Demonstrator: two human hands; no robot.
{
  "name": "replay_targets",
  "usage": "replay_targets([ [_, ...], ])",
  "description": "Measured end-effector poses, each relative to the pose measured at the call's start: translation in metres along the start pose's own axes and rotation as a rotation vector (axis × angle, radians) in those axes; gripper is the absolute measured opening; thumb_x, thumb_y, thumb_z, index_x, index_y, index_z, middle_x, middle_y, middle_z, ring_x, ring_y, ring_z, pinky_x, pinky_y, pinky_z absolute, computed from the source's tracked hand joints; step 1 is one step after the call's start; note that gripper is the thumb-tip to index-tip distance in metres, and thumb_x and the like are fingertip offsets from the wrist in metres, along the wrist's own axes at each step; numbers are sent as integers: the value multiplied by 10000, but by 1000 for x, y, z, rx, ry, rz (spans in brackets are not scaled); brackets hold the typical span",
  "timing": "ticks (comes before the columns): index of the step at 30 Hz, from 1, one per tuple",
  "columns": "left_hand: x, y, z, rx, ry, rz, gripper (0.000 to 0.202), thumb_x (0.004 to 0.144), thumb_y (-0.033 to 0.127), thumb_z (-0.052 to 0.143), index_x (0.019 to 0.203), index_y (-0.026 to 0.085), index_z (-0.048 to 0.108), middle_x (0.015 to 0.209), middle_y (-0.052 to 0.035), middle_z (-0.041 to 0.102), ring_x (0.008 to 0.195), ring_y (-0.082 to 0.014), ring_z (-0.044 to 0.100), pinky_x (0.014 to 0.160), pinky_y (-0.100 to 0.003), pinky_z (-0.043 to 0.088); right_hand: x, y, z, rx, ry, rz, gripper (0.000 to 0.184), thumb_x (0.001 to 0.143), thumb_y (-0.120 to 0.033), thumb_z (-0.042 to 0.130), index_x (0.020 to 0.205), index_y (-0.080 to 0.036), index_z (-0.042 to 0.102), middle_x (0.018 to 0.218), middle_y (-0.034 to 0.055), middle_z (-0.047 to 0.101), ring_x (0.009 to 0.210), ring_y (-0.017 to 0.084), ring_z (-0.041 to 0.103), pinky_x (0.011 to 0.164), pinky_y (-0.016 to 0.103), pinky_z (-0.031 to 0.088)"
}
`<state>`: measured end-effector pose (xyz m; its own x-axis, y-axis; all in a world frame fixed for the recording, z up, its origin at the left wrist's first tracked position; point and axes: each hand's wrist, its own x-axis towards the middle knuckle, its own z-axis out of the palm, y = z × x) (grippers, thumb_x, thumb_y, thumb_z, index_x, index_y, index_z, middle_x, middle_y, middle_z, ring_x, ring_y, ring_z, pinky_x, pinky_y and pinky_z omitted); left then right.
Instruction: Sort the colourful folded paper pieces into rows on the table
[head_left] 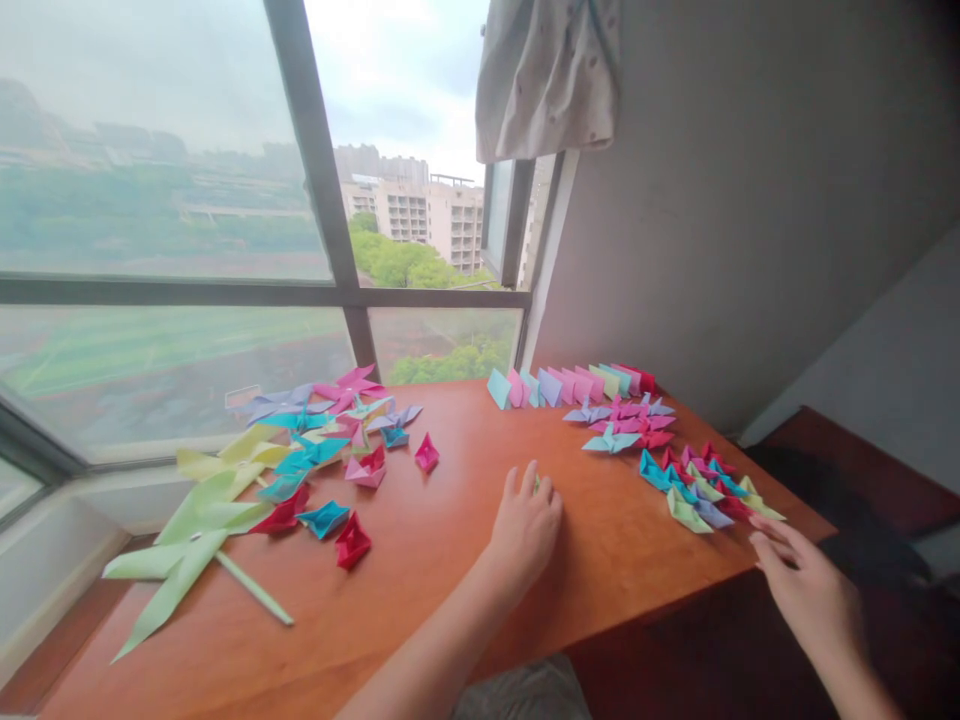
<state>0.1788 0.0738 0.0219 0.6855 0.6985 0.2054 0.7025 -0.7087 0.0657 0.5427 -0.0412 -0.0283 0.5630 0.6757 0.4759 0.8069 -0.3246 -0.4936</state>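
Note:
My left hand point(525, 520) is over the middle of the table with its fingers curled. A small bit of green shows between them; the rest of it is hidden. Beside the right table edge, my right hand point(814, 590) has thumb and fingers slightly apart, with nothing visible in them. Its fingertips are close to a yellow-green paper boat point(759, 498), at the near right end of a cluster of folded paper boats. A light green boat point(686, 512) and a blue boat point(654, 470) are in that same cluster. Whether the right fingertips touch a boat, I cannot tell.
On the left lie paper pinwheels, a large green pinwheel point(196, 540) nearest, among mixed origami. Loose boats include a red boat point(352, 542) and a pink boat point(427, 454). Paper cranes point(611, 438) and a row of folded papers point(577, 386) sit back right. Windows border the table point(420, 600).

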Motion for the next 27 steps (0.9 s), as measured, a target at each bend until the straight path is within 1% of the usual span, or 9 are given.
replay_targets([
  [2, -5, -12, -2, 27, -6, -35, 298, 937, 151, 404, 1101, 145, 653, 1201, -143, 638, 1338, -339, 417, 1065, -528, 353, 9, 9, 1, 11, -32, 29, 461, 785, -527, 487, 1052, -208, 686, 967, 104, 736, 797, 288, 712, 651, 371, 545],
  [4, -18, -27, -5, 78, -12, -99, 302, 930, 130, 407, 1101, 146, 655, 1214, -136, 636, 1334, -338, 424, 1061, -517, 358, 18, 12, 6, 43, -65, 5, 490, 787, -544, 498, 1090, -199, 668, 1067, 118, 710, 796, 274, 706, 681, 372, 546],
  [7, -47, -54, -14, 170, 5, -231, 365, 893, 57, 413, 1160, 157, 641, 1287, -121, 614, 1337, -335, 421, 1058, -500, 355, 31, 3, 19, 79, -87, -147, 486, 813, -553, 496, 1115, -209, 657, 1173, 111, 671, 906, 267, 686, 803, 388, 539],
  [11, -85, -88, -28, 274, 45, -403, 381, 879, 37, 395, 1122, 145, 669, 1307, -125, 610, 1316, -348, 429, 1032, -497, 360, 50, -14, 41, 80, -86, -429, 457, 864, -510, 465, 1137, -193, 650, 1192, 120, 658, 1152, 280, 583, 1023, 440, 432],
  [15, -108, -106, -35, 352, 112, -504, 354, 876, 87, 411, 1103, 126, 680, 1328, -162, 589, 1295, -378, 430, 1035, -540, 329, 63, -20, 64, 54, -91, -509, 443, 867, -504, 478, 1091, -170, 664, 1146, 147, 666, 1148, 297, 571, 1035, 483, 413],
  [18, -112, -109, -36, 365, 194, -549, 362, 857, 101, 430, 1126, 142, 668, 1334, -170, 580, 1318, -390, 401, 1063, -587, 286, 63, -26, 75, 71, -124, -496, 424, 866, -500, 493, 1059, -166, 669, 1120, 150, 672, 1118, 295, 583, 1020, 485, 424],
  [21, -107, -103, -37, 284, 298, -469, 392, 832, 110, 464, 1179, 177, 633, 1366, -142, 554, 1347, -358, 382, 1100, -570, 280, 55, -41, 77, 130, -188, -441, 420, 868, -490, 496, 1069, -159, 657, 1120, 147, 670, 1080, 280, 602, 984, 457, 453],
  [24, -100, -89, -35, 116, 360, -361, 396, 828, 101, 478, 1188, 194, 614, 1366, -123, 546, 1329, -318, 417, 1097, -514, 346, 39, -63, 73, 206, -240, -389, 414, 859, -478, 507, 1091, -166, 650, 1120, 135, 674, 1072, 274, 611, 974, 452, 462],
  [27, -96, -67, -27, -57, 370, -285, 374, 854, 133, 493, 1202, 221, 596, 1369, -108, 538, 1318, -297, 434, 1076, -500, 397, 16, -89, 70, 280, -269, -368, 397, 854, -456, 521, 1109, -179, 650, 1143, 128, 670, 1094, 278, 603, 987, 465, 458],
])
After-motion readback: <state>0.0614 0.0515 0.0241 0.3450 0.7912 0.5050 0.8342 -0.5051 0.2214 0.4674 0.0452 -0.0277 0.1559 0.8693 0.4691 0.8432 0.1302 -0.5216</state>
